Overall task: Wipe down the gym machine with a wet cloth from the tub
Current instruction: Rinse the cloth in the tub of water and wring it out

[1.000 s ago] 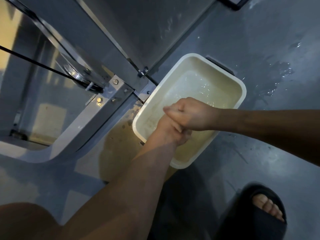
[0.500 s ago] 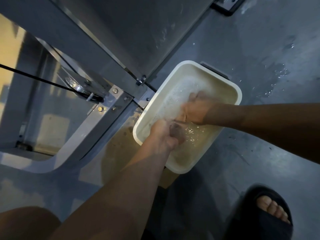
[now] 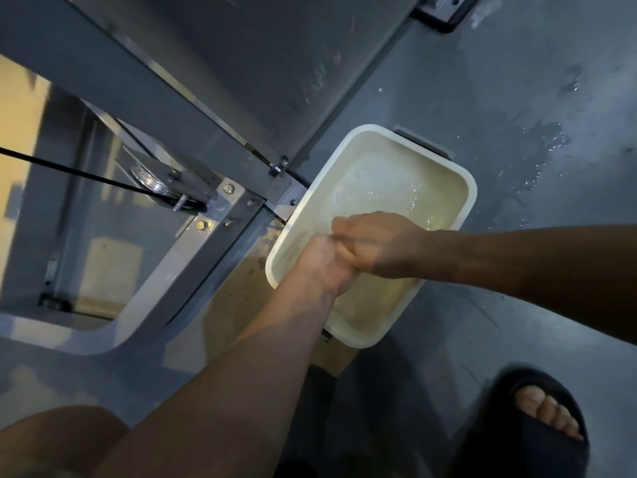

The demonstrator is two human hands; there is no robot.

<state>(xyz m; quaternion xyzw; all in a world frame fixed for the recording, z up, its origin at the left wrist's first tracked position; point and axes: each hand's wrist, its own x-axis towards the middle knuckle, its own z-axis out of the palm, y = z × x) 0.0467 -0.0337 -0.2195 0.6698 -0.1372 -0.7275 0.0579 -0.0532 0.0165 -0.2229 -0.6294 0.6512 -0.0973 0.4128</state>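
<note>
Where grey floor (image 3: 499, 91) lies wet, cream tub (image 3: 469, 191) beside machine frame (image 3: 103, 74)

Single head view here, looking steeply down from close above the tub (image 3: 448, 188), machine frame (image 3: 155, 84) upper left, floor (image 3: 517, 81) filling the rest.

Tub (image 3: 469, 198) on floor (image 3: 517, 81); machine frame (image 3: 193, 108) beside it at 10 o'clock, pulley (image 3: 155, 182) beyond. Left hand (image 3: 324, 260), right hand (image 3: 375, 243) meet above tub; foot (image 3: 548, 412) at 5 o'clock.
</note>
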